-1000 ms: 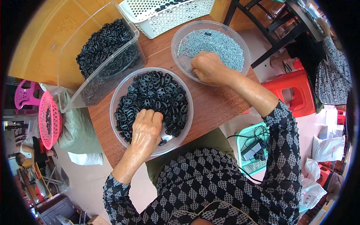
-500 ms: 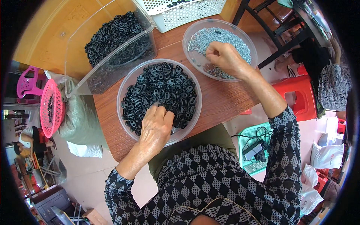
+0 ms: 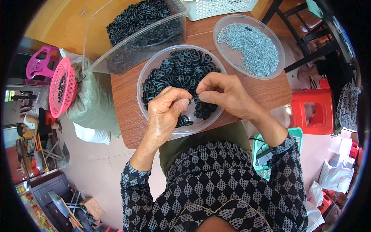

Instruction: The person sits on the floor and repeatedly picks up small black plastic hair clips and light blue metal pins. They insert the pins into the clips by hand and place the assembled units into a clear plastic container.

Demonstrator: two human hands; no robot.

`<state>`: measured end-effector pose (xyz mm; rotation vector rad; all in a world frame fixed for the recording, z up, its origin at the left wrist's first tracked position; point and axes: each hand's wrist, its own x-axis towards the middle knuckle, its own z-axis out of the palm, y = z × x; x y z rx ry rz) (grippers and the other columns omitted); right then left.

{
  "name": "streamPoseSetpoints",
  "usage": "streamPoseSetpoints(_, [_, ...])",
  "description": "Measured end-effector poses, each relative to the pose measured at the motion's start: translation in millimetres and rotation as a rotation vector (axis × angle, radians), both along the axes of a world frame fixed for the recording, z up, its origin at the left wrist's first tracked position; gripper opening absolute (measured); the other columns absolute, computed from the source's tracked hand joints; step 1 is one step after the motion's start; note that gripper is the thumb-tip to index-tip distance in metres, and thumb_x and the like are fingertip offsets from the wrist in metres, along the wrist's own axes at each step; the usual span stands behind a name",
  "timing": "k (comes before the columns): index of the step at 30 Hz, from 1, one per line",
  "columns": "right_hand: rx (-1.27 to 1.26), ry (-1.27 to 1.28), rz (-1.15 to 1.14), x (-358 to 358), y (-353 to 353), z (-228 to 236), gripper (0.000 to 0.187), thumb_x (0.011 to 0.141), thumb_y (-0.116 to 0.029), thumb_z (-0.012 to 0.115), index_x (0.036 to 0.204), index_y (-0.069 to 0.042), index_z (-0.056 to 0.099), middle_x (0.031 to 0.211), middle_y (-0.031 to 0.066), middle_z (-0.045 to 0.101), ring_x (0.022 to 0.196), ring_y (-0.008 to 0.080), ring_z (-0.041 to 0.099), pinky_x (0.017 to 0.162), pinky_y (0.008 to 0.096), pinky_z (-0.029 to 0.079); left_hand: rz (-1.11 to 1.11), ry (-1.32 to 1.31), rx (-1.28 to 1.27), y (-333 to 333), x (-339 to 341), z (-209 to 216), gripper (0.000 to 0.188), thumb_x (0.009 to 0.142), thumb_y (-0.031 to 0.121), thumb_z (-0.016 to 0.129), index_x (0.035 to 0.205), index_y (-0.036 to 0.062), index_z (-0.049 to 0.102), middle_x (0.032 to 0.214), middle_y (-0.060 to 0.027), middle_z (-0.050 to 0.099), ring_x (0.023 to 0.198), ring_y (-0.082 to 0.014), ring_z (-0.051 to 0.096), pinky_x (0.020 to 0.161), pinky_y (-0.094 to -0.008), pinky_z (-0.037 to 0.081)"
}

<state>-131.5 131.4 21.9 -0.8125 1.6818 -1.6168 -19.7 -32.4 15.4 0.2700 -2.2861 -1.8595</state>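
Observation:
Over the near part of a clear round tub (image 3: 141,83) of small black two-holed plastic pieces (image 3: 181,63), my hands meet almost fingertip to fingertip. My left hand (image 3: 164,112) is closed in a pinch of thumb and forefinger; what lies between them is too small to make out. Just right of it, my right hand (image 3: 228,94) pinches as well, its fingertips nearly touching the left ones, and any tiny part there cannot be told from the black pieces behind. A second clear round tub (image 3: 281,58), holding small silvery screw-like pins (image 3: 257,48), stands beyond my right hand.
Behind the round tub, a clear rectangular bin (image 3: 135,42) holds more black pieces, beside a white perforated basket (image 3: 220,8). All stand on a brown wooden table (image 3: 129,116). A pink basket (image 3: 63,102) and sack (image 3: 92,100) are left; a red stool (image 3: 322,112) is right.
My right hand has left the tub of silvery pins and come over the black pieces. My left hand has risen out of the pile to meet it. The whole view has shifted.

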Motion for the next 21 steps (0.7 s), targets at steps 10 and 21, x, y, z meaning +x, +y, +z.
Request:
streamPoseSetpoints(10, [-0.051, -0.149, -0.035, 12.2, -17.2, -11.4, 0.014, 0.080, -0.002, 0.063, 0.093, 0.001, 0.059, 0.084, -0.0007, 0.058, 0.074, 0.0044, 0.053, 0.066, 0.0190, 0.045, 0.121, 0.071, -0.024, 1.5, 6.0, -1.8, 0.025, 0.076, -0.008, 0.062, 0.099, 0.0009, 0.061, 0.082, -0.0012, 0.057, 0.071, -0.0079, 0.054, 0.065, -0.0215, 0.046])
streamPoseSetpoints(21, [-0.061, -0.062, -0.102, 24.4, -24.3, -15.2, 0.010, 0.077, -0.002, 0.063, 0.088, 0.000, 0.061, 0.075, -0.0025, 0.058, 0.067, 0.0029, 0.050, 0.059, 0.0187, 0.042, 0.125, 0.108, -0.056, 3.8, 7.5, -1.4, 0.027, 0.075, -0.011, 0.061, 0.099, 0.0012, 0.058, 0.085, -0.0043, 0.062, 0.072, -0.0095, 0.058, 0.063, -0.0217, 0.048])
